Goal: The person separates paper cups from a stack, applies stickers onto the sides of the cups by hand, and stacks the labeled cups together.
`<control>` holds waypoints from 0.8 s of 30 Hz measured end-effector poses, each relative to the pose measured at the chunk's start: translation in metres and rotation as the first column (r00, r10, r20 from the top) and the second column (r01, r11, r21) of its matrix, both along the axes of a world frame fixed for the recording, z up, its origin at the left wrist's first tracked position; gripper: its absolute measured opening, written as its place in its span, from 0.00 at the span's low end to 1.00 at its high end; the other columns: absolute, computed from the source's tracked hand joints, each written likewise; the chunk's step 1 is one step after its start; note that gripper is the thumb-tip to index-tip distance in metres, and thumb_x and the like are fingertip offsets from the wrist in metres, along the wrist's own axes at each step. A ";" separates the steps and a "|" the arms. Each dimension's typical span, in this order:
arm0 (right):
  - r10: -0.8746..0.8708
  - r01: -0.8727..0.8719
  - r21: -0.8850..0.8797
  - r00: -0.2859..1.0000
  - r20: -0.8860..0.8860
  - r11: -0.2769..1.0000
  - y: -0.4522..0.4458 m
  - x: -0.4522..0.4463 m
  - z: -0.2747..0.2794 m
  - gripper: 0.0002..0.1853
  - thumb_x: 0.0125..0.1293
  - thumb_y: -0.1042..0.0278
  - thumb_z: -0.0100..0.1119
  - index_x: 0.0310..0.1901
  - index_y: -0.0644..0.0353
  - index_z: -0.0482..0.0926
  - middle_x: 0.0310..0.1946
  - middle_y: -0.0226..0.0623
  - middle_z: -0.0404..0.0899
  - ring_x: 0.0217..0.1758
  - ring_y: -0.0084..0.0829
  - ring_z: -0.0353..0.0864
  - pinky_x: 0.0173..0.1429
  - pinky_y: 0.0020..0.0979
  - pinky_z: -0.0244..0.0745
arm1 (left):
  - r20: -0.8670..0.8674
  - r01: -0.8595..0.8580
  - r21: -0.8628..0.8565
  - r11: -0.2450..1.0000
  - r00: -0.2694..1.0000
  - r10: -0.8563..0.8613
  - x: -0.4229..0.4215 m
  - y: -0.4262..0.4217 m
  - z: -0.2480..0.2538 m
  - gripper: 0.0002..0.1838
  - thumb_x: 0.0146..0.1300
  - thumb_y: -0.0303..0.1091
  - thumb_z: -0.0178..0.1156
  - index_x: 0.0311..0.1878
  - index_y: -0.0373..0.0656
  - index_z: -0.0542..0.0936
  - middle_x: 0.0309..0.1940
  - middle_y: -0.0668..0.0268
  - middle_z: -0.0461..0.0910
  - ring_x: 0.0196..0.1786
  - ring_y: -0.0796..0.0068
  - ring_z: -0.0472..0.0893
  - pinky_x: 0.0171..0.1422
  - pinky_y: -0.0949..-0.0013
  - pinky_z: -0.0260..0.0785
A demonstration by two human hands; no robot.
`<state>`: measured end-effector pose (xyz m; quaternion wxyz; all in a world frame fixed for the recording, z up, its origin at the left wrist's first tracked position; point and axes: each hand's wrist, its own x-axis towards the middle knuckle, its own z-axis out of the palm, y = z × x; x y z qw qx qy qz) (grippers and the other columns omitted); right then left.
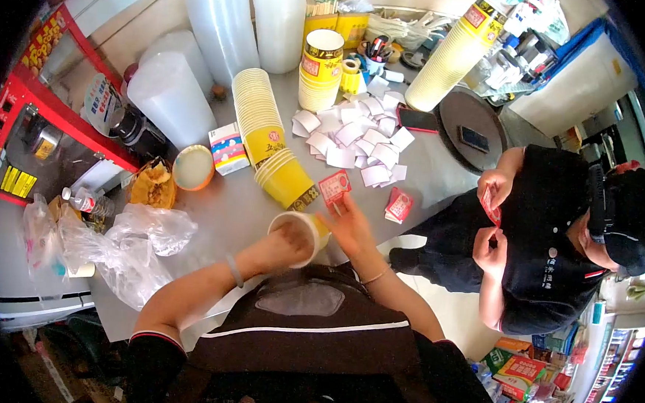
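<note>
My left hand (279, 249) reaches inside a paper cup (313, 234) that lies tilted with its mouth toward me; its fingertips are hidden in the cup. My right hand (350, 229) pinches a red printed card (334, 188) beside the cup's outer side. Just beyond the cup, a long stack of yellow paper cups (267, 143) leans over the table. To the right of my right hand lies a small pile of red cards (398, 205). Many white paper pieces (363, 137) are scattered farther back.
A co-worker (549, 245) stands at the right, holding a red card. Cup stacks (321, 72) (449, 58) stand at the back. A dark round tray (473, 126) bears a phone. Plastic bags (124, 245), a bowl (193, 168) and a red machine (39, 125) are at the left.
</note>
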<state>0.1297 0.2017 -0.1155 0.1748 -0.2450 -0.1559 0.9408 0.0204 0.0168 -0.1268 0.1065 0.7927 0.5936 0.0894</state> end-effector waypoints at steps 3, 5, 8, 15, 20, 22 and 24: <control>-0.113 0.116 0.058 0.993 -0.040 0.992 0.008 -0.007 0.028 0.09 0.63 0.61 0.55 0.42 0.54 0.76 0.39 0.28 0.77 0.49 0.31 0.71 0.64 0.50 0.60 | 0.226 -0.273 -0.273 0.923 0.914 0.337 -0.001 0.009 0.039 0.21 0.59 0.32 0.53 0.57 0.46 0.70 0.43 0.52 0.78 0.44 0.53 0.78 0.55 0.56 0.67; -0.137 0.148 0.142 0.987 -0.083 0.979 0.022 0.009 0.072 0.09 0.63 0.62 0.56 0.41 0.55 0.76 0.36 0.29 0.77 0.45 0.29 0.74 0.63 0.43 0.63 | 0.587 -0.401 -0.484 0.778 0.510 0.628 0.005 0.012 0.065 0.17 0.63 0.35 0.51 0.54 0.42 0.72 0.44 0.55 0.78 0.43 0.58 0.79 0.52 0.60 0.70; -0.023 -0.080 0.479 0.978 0.207 0.874 0.014 0.035 0.117 0.08 0.62 0.65 0.56 0.37 0.59 0.77 0.27 0.29 0.76 0.31 0.24 0.75 0.46 0.27 0.72 | 0.750 -0.315 -0.650 0.692 -0.413 0.517 0.005 0.011 0.072 0.19 0.67 0.42 0.48 0.52 0.36 0.73 0.45 0.59 0.78 0.43 0.66 0.80 0.50 0.65 0.72; 0.223 -0.613 0.567 0.762 0.608 0.550 -0.032 0.048 0.126 0.08 0.61 0.66 0.58 0.32 0.62 0.78 0.16 0.22 0.69 0.15 0.12 0.60 0.18 0.16 0.52 | 0.452 -0.097 -0.714 0.693 -0.820 0.351 0.025 -0.004 0.067 0.25 0.68 0.50 0.47 0.51 0.35 0.73 0.45 0.59 0.78 0.43 0.71 0.80 0.48 0.67 0.73; 0.249 -0.725 0.593 0.683 0.687 0.352 -0.037 0.049 0.102 0.09 0.61 0.64 0.59 0.32 0.62 0.79 0.15 0.21 0.68 0.15 0.11 0.61 0.19 0.17 0.52 | 0.450 -0.056 -0.684 0.727 -0.817 0.360 0.026 -0.004 0.069 0.22 0.67 0.46 0.50 0.51 0.35 0.73 0.44 0.59 0.78 0.43 0.71 0.80 0.47 0.68 0.74; 0.238 -0.705 0.622 0.704 0.669 0.341 -0.037 0.049 0.094 0.09 0.61 0.64 0.59 0.32 0.62 0.79 0.15 0.21 0.69 0.15 0.12 0.62 0.19 0.17 0.52 | 0.459 -0.026 -0.683 0.730 -0.793 0.401 0.025 -0.004 0.076 0.20 0.66 0.43 0.52 0.51 0.35 0.73 0.44 0.59 0.78 0.43 0.71 0.80 0.48 0.68 0.74; 0.218 -0.694 0.646 0.717 0.662 0.319 -0.036 0.048 0.090 0.09 0.61 0.64 0.59 0.32 0.62 0.79 0.15 0.21 0.69 0.15 0.12 0.62 0.19 0.17 0.53 | 0.513 -0.064 -0.675 0.735 -0.757 0.405 0.026 -0.005 0.082 0.18 0.64 0.39 0.54 0.51 0.35 0.73 0.44 0.59 0.78 0.43 0.70 0.80 0.48 0.68 0.74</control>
